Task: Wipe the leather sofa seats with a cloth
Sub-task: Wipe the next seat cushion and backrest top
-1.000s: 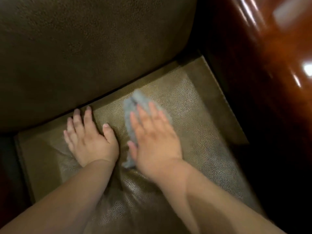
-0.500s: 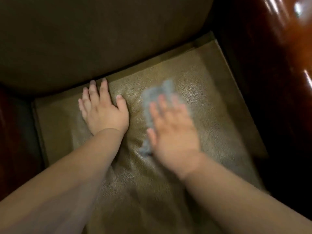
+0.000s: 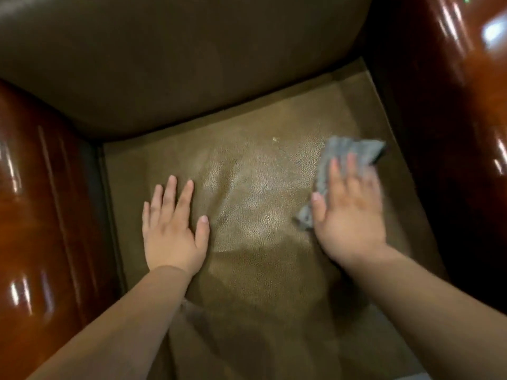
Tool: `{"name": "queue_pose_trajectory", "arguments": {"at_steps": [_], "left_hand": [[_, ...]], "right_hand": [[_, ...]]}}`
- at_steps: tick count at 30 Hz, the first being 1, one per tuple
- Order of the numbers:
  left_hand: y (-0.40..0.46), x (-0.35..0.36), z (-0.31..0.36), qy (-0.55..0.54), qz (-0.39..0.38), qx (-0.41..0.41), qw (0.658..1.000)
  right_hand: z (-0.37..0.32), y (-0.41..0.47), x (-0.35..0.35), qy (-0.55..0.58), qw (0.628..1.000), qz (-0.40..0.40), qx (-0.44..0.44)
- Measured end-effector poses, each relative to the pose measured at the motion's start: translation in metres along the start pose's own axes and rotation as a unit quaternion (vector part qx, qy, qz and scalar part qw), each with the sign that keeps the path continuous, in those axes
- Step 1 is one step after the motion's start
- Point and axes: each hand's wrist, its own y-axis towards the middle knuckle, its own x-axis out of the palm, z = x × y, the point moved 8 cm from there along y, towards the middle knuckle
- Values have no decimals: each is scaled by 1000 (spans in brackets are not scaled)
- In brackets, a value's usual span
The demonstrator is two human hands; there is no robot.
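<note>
Pressing a crumpled grey cloth [image 3: 344,154] flat-fingered, the right hand [image 3: 349,215] is blurring; the left hand [image 3: 172,229] is lying spread on the grained seat [image 3: 260,215].

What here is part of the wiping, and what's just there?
In use:
cloth
seat
right hand, pressing the cloth flat
left hand, flat on the seat

Just there:
backrest
wooden armrests
pale speck on the seat

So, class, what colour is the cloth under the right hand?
Grey-blue cloth, pressed flat by the right hand; head view.
</note>
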Motion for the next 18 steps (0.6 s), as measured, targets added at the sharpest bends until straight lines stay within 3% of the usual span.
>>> {"name": "queue_pose_trajectory", "arguments": {"at_steps": [3, 5, 7, 9, 11, 13, 15, 18], "left_hand": [[0, -1, 0, -4, 7, 15, 1000], [-1, -4, -2, -9, 9, 20, 1000], [1, -4, 0, -10, 11, 23, 1000], [1, -2, -1, -14, 18, 21, 1000], [-1, 0, -2, -17, 28, 20, 999], [-1, 1, -2, -20, 24, 19, 999], [-1, -1, -2, -3, 15, 12, 1000], [0, -1, -2, 26, 0, 3, 1000]], "right_hand": [[-66, -58, 20, -19, 976, -46, -212], [-57, -76, 22, -31, 945, -74, -316], [-8, -59, 16, -38, 956, -57, -286], [60, -29, 2, -11, 992, -41, -120], [98, -20, -3, 29, 997, -49, 60], [80, -22, -2, 34, 992, 0, 125], [22, -28, -3, 14, 997, 34, 72], [-91, -58, 12, -2, 988, 12, -152]]}}
